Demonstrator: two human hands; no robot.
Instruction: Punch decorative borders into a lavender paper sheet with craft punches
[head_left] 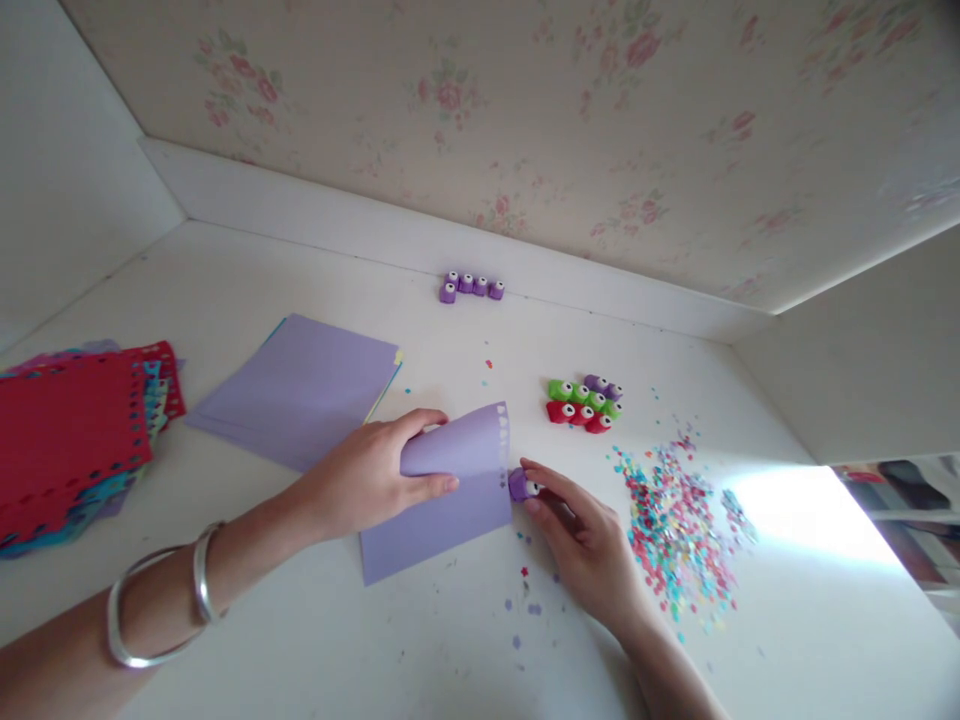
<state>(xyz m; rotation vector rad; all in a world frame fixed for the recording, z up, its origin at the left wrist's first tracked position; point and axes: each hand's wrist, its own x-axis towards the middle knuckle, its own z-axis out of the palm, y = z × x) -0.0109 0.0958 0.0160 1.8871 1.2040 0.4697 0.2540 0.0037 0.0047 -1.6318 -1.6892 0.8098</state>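
Observation:
My left hand (pixel 382 470) grips a sheet of purple paper (pixel 442 540) along its left side, fingers behind and thumb in front, so the upper part curls. A row of small punched holes runs down the sheet's right edge. Between the thumb and fingers of my right hand (pixel 585 540) is a small purple craft punch (pixel 521 486) with a white button. It sits against the paper's right edge, just below the punched holes; whether the edge is inside its slot I cannot tell.
Left lie stacked purple sheets (pixel 300 380) and a pile of punched red and coloured sheets (pixel 67 430). Green, red and purple punches (pixel 585 402) stand right of centre, more purple punches (pixel 471 287) by the wall. Confetti (pixel 679 530) is heaped at right.

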